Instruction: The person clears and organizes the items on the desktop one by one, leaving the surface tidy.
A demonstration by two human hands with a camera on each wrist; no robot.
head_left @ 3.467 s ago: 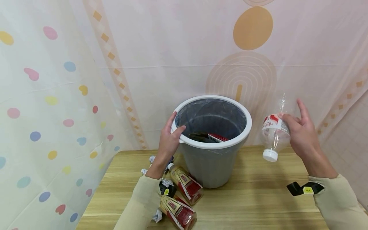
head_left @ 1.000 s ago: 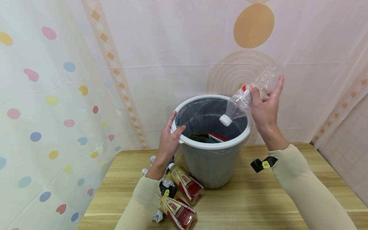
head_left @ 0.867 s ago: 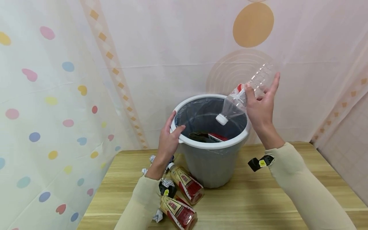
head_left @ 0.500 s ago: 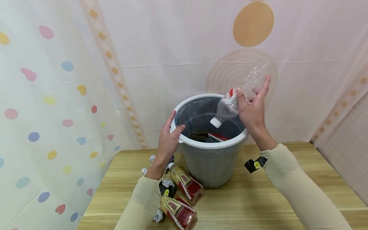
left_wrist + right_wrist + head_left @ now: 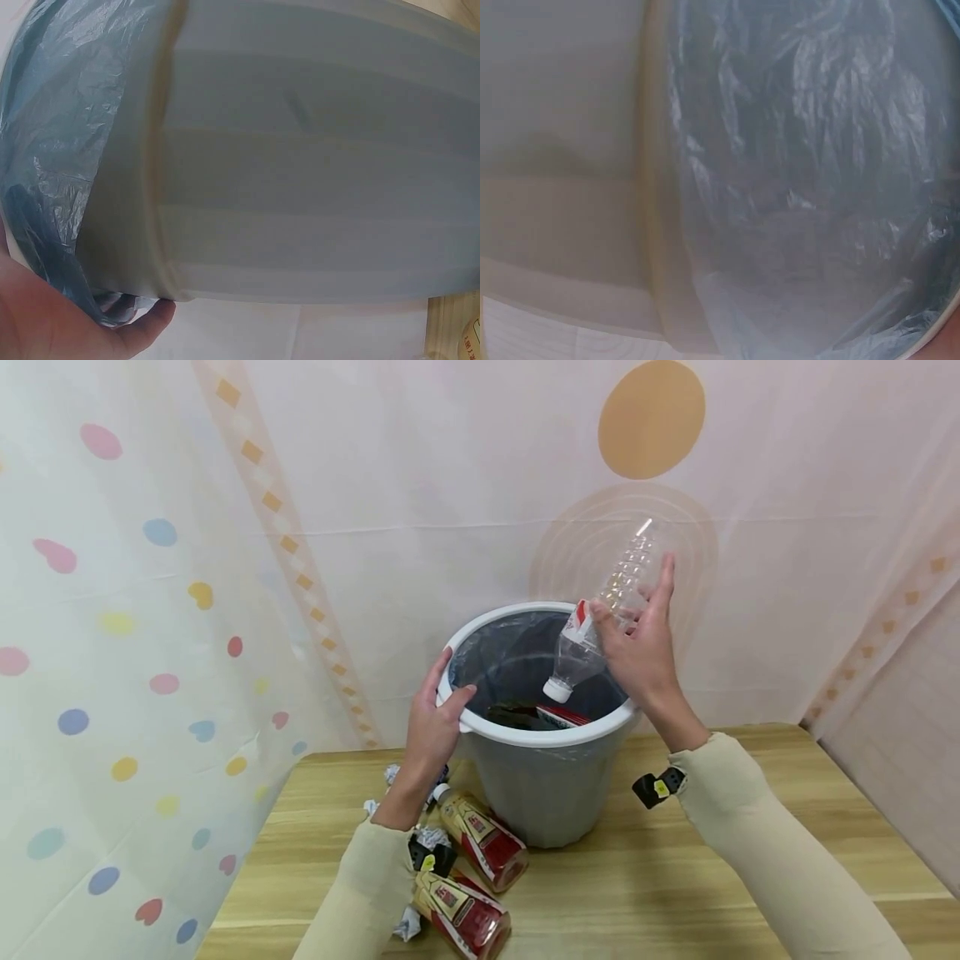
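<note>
We saw a light wooden bench (image 5: 600,893) filling the lower middle of the head view, its planks running left to right. A grey bin (image 5: 540,777) with a white rim stood at the centre of the frame, near the back edge of the bench, lined with a bluish plastic bag (image 5: 510,652); dark items and a red-and-white packet (image 5: 562,717) lay inside at the bottom.

The left hand (image 5: 431,727) gripped the bin's rim on its left side, thumb hooked inside and fingers curled over the outside. In the left wrist view the palm (image 5: 45,315) pressed against the bag and the bin's wall (image 5: 315,172).

The right hand (image 5: 637,652), right of centre, held a clear empty bottle (image 5: 600,618) with thumb and fingers round its body. The bottle was tilted, its white cap (image 5: 557,691) pointing down into the bin's mouth and its base up toward the upper right.

On the bench at lower centre, just left of the bin's foot, two bottles with red and cream labels (image 5: 480,839) (image 5: 461,914) lay on their sides among bits of crumpled paper (image 5: 408,927).

Behind it all hung thin curtains: at the left one with coloured dots and hearts (image 5: 112,652), at the back one with a large orange oval (image 5: 651,418) and pale concentric arches.
</note>
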